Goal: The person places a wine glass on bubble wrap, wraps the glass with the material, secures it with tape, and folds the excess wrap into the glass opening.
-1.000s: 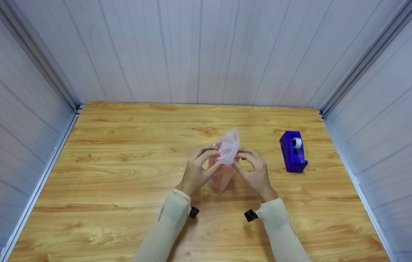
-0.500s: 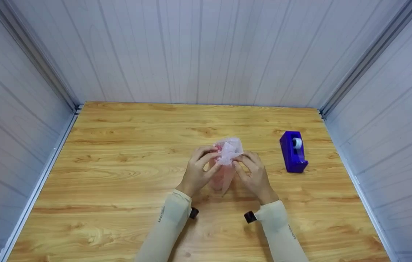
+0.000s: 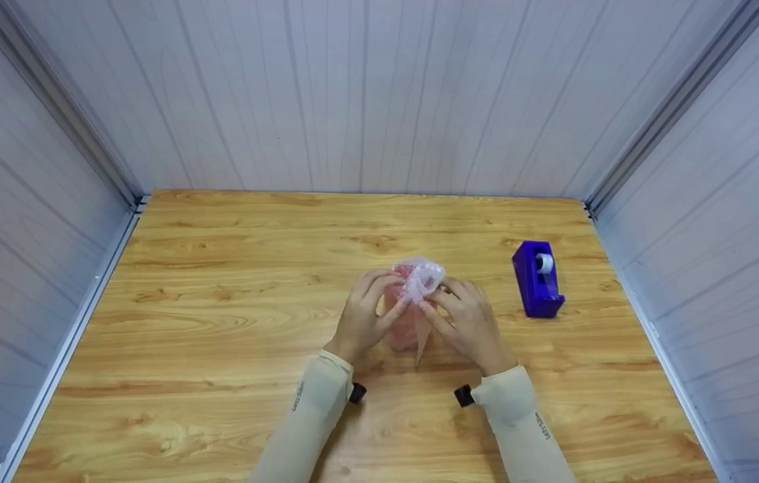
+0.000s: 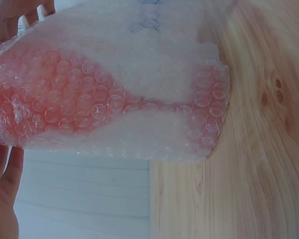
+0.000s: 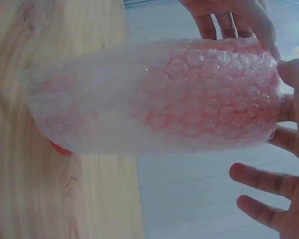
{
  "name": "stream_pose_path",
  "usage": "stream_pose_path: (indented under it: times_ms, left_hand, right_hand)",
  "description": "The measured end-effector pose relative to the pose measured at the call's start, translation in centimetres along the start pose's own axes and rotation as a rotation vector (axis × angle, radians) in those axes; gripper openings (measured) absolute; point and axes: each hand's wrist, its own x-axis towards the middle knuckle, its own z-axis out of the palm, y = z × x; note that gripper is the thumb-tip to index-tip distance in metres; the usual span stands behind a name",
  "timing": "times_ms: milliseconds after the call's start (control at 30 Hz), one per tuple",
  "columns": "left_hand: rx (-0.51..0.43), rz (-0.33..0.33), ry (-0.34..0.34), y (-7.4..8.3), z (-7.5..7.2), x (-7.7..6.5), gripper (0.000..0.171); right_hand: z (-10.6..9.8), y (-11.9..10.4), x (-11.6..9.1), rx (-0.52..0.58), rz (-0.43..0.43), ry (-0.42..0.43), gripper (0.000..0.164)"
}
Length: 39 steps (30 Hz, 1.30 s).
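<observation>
A red goblet (image 4: 72,92) stands upright on the table, its bowl, stem and foot showing through the bubble wrap (image 4: 154,132) around it. In the right wrist view a bit of its red foot (image 5: 61,148) sticks out under the wrap. My left hand (image 3: 357,322) holds the upper left side of the bundle, thumb toward me and fingers behind. At the upper right, my right hand (image 3: 475,329) pinches the wrap's gathered top edge between thumb and fingers. The top of the wrap curls into a small loop over the goblet's mouth. A loose pointed corner hangs down the front.
A blue tape dispenser (image 3: 532,288) with a roll of clear tape (image 3: 544,263) stands to the right on the wooden table (image 3: 232,268). Pale panel walls (image 3: 366,100) border the table at the back and both sides. Each wrist carries a small black camera (image 3: 464,396).
The wrap's top flap, which stood up in a point, is now folded down and curled over the mouth. My right hand has shifted slightly with it; the left stays in place.
</observation>
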Motion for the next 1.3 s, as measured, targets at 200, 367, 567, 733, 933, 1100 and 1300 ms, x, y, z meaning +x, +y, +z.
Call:
stream_pose_path:
  times_ms: [200,367,567,733,933,1100,1300]
  left_hand:
    - [0.037,0.076,-0.006,0.4,0.0,0.2,0.018]
    - [0.056,0.089,-0.046,0.6,-0.2,0.3,0.009]
    - [0.094,0.068,-0.083,0.7,-0.4,0.3,0.014]
    - [0.162,0.042,-0.135,0.8,-0.8,0.4,0.018]
    - [0.294,0.040,-0.257,1.4,-1.2,1.1,0.026]
    - [0.330,0.060,-0.291,1.6,-1.3,1.6,0.030]
    - [0.275,0.057,-0.235,1.4,-1.2,1.2,0.025]
  right_hand:
    - [-0.2,-0.2,0.0,-0.032,0.013,-0.043,0.029]
    - [0.0,-0.3,-0.2,-0.011,0.024,-0.041,0.034]
    - [0.4,-0.3,-0.4,0.046,0.038,-0.035,0.033]
    - [0.2,-0.4,-0.1,0.134,0.042,-0.050,0.029]
    - [0.0,-0.5,0.0,0.184,0.034,-0.014,0.021]
    - [0.2,-0.6,0.1,0.156,-0.053,0.065,0.023]
    - [0.0,-0.8,0.4,0.128,-0.080,0.049,0.016]
